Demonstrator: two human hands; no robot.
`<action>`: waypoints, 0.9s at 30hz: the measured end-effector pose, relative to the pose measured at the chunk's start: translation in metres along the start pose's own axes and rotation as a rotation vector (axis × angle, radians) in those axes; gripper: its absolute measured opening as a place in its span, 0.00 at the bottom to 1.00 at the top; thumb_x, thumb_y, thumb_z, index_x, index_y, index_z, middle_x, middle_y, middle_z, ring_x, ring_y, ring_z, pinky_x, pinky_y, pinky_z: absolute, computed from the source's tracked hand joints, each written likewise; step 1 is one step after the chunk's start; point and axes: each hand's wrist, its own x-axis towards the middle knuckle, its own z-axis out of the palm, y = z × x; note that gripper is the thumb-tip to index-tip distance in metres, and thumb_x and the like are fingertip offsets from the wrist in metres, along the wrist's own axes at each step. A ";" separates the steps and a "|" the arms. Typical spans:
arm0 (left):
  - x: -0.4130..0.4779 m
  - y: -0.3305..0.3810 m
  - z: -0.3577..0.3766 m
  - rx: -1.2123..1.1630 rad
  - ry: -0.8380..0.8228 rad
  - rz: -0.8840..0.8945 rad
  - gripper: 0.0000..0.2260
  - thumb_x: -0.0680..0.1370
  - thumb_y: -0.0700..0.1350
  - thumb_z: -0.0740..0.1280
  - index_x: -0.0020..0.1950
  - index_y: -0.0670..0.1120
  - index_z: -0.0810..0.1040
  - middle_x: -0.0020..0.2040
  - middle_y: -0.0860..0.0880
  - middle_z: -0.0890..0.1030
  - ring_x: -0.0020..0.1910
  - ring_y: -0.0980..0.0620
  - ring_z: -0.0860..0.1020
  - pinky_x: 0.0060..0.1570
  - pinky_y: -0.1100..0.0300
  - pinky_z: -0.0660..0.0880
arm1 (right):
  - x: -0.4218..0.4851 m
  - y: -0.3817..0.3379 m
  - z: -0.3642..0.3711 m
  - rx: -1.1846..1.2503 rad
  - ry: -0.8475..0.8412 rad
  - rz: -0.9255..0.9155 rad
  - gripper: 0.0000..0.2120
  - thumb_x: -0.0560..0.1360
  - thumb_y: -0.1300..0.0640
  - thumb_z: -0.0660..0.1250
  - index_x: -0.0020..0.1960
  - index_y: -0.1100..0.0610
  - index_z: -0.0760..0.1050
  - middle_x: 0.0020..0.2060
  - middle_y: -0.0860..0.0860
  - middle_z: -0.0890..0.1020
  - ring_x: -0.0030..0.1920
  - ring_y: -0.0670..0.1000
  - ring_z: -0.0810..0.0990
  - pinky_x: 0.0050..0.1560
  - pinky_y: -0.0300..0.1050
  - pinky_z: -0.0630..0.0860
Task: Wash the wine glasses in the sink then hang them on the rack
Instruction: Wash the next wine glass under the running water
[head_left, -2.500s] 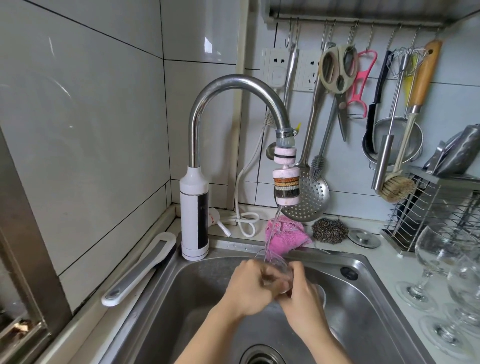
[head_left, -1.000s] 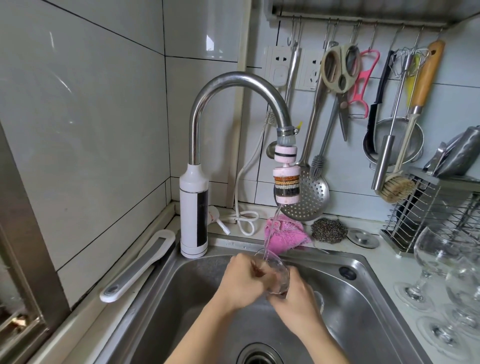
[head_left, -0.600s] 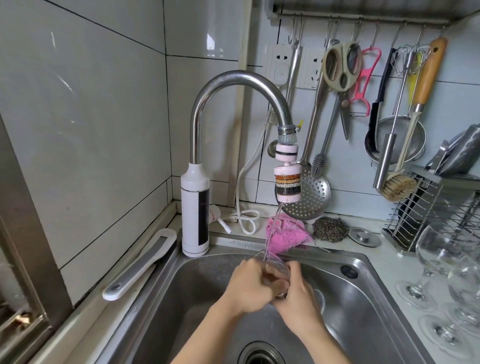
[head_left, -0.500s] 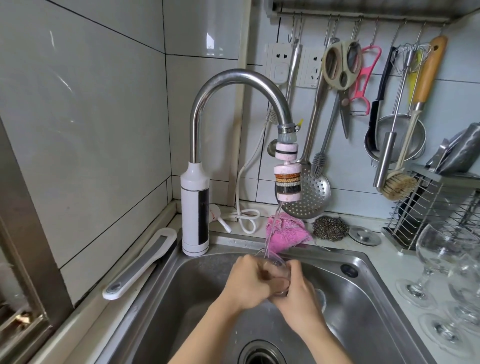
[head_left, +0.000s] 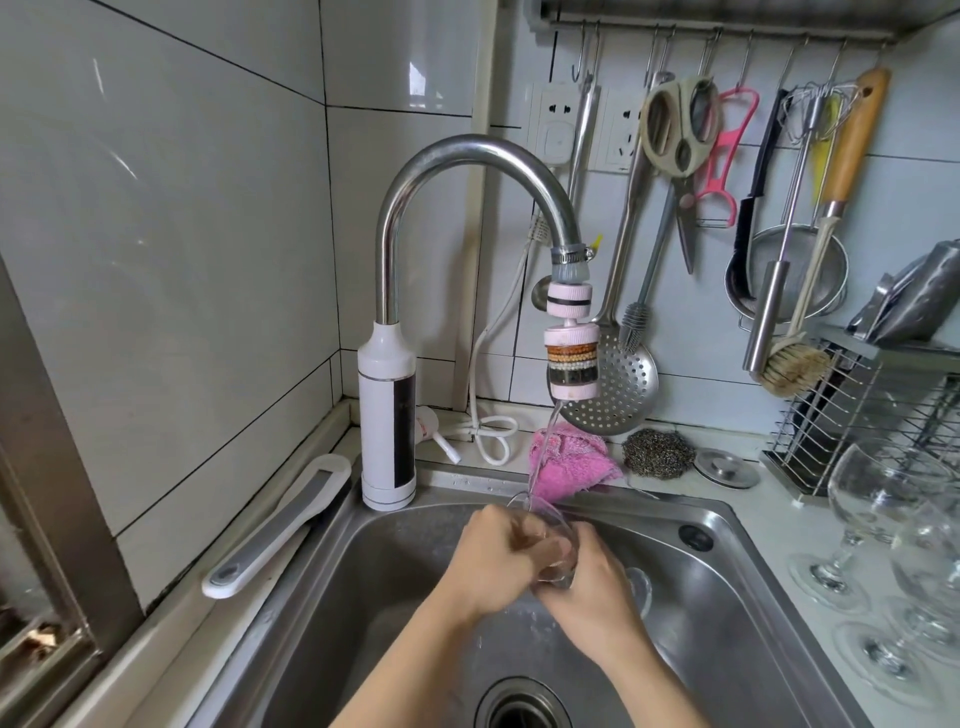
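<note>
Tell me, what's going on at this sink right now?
A person is washing a wine glass over the steel sink. The left hand and right hand both wrap around the glass, holding it under a thin stream from the faucet. More wine glasses stand on the counter to the right, none hung up yet.

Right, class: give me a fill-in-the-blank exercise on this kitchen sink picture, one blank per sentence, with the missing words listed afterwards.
1. Both hands, the left hand and the right hand, hold a clear wine glass under running ____.
2. The crumpled cloth behind the stainless steel sink is ____ in colour.
3. The perforated metal skimmer spoon hangs on the ____.
4. More clear stemmed glasses stand upright on the counter to the ____ of the sink.

Missing words: water; pink; wall; right
</note>
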 end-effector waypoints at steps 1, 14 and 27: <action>0.000 -0.001 -0.002 -0.013 0.003 0.011 0.06 0.72 0.44 0.74 0.34 0.50 0.85 0.35 0.47 0.86 0.35 0.53 0.81 0.45 0.50 0.81 | 0.000 0.000 -0.001 -0.006 -0.003 0.000 0.23 0.61 0.52 0.78 0.50 0.47 0.69 0.44 0.42 0.79 0.50 0.50 0.81 0.39 0.36 0.67; 0.001 -0.001 -0.006 -0.029 0.095 0.005 0.06 0.72 0.48 0.69 0.40 0.51 0.86 0.38 0.49 0.87 0.42 0.47 0.86 0.50 0.46 0.82 | -0.006 -0.007 -0.002 -0.022 -0.075 -0.065 0.38 0.68 0.49 0.74 0.73 0.40 0.60 0.56 0.41 0.83 0.58 0.46 0.81 0.45 0.31 0.68; 0.000 -0.002 -0.002 0.160 -0.024 0.033 0.08 0.67 0.57 0.70 0.32 0.56 0.84 0.27 0.52 0.77 0.28 0.56 0.71 0.35 0.60 0.70 | -0.007 0.001 -0.003 -0.066 -0.034 -0.101 0.30 0.62 0.52 0.80 0.53 0.44 0.64 0.33 0.32 0.74 0.54 0.39 0.71 0.35 0.21 0.66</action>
